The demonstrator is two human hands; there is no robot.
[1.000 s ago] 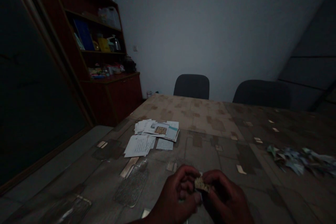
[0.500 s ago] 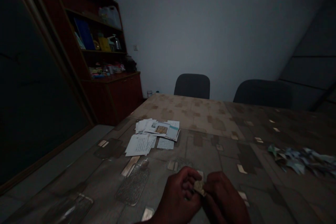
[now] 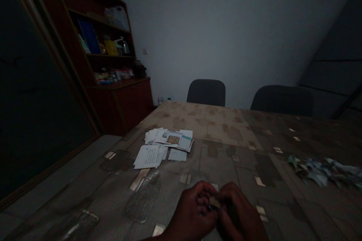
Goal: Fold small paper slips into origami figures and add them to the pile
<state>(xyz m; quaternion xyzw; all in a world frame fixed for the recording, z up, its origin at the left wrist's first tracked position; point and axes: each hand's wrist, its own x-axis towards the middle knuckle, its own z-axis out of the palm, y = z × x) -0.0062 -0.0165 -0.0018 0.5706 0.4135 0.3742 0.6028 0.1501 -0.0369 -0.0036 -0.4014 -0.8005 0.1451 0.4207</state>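
Note:
Low in the view, above the table's near side, my left hand [image 3: 195, 209] and my right hand [image 3: 240, 211] meet, fingers curled. Between their fingertips is a small yellowish piece of folded paper [image 3: 214, 202], partly hidden by the fingers. Both hands pinch it, the left from one side and the right from the other. Ahead and to the left lie a stack of printed paper sheets [image 3: 147, 157] and a loose pile of cards with pictures [image 3: 185, 143]. Far to the right is a heap of folded or crumpled papers [image 3: 325, 171].
A patterned cover lies over the table [image 3: 169, 196]. Two dark chairs, a nearer one [image 3: 206, 92] and another [image 3: 283, 99], stand behind its far edge. At the left back is a reddish wooden cabinet [image 3: 121, 105] with bottles and boxes on its shelves. The room is dim.
My fingers have closed further round the small folded paper, and less of it shows. The right hand has shifted slightly left, closer to the left. The paper piles have stayed put.

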